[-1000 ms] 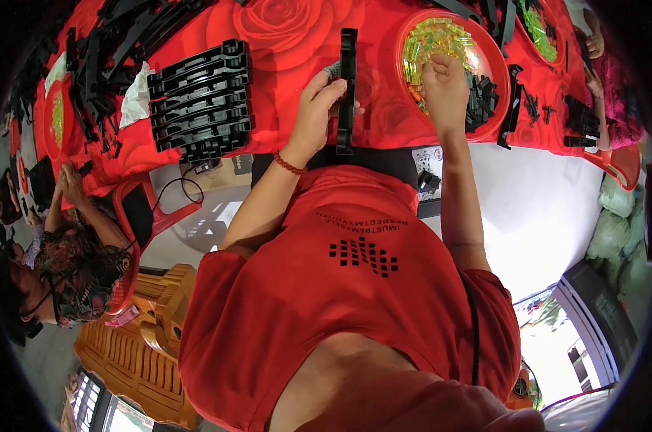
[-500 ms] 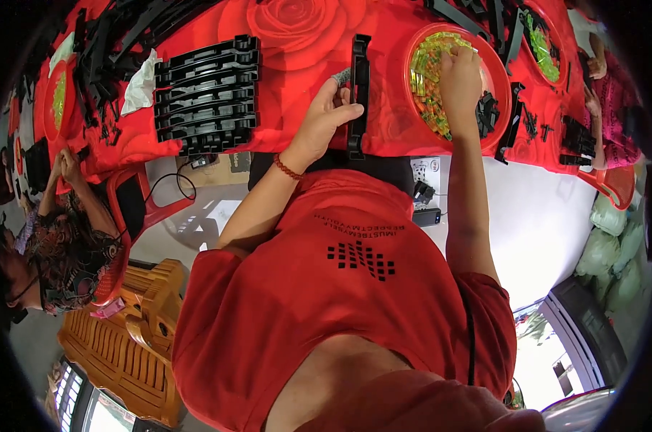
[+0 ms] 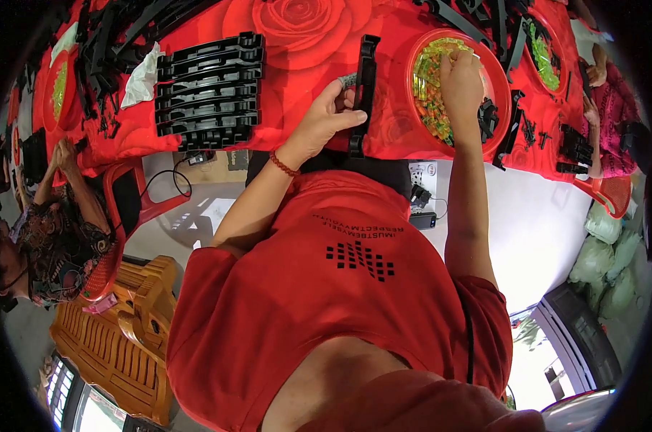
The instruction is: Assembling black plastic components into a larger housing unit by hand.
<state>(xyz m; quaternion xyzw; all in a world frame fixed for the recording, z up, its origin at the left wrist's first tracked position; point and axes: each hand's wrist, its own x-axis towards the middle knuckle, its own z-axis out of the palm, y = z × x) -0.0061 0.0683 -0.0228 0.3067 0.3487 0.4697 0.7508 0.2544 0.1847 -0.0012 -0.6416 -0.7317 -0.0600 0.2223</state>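
My left hand (image 3: 327, 121) is closed around a long black plastic strip (image 3: 365, 90), thumb on its near side and fingers behind it. The strip stands lengthwise away from me, over the red cloth. Grey material covers one of that hand's fingers. My right hand (image 3: 463, 85) reaches into a round red basin (image 3: 508, 97), its bent fingers among small green, yellow and orange pieces (image 3: 432, 97). Its fingertips are partly hidden, and what they pinch is too small to tell. Small black parts (image 3: 488, 119) lie at the basin's right side.
A row of similar black strips (image 3: 209, 90) lies left of my left hand, beside a crumpled white tissue (image 3: 142, 81). More black parts (image 3: 103, 54) are heaped at the far left. Another basin (image 3: 544, 57) of green pieces stands at right. One person (image 3: 60, 252) sits at left, another (image 3: 617, 119) at right.
The black strip in my left hand has turned a little about its length and shows a narrower side. My right hand stays in the basin, its fingers slightly shifted.
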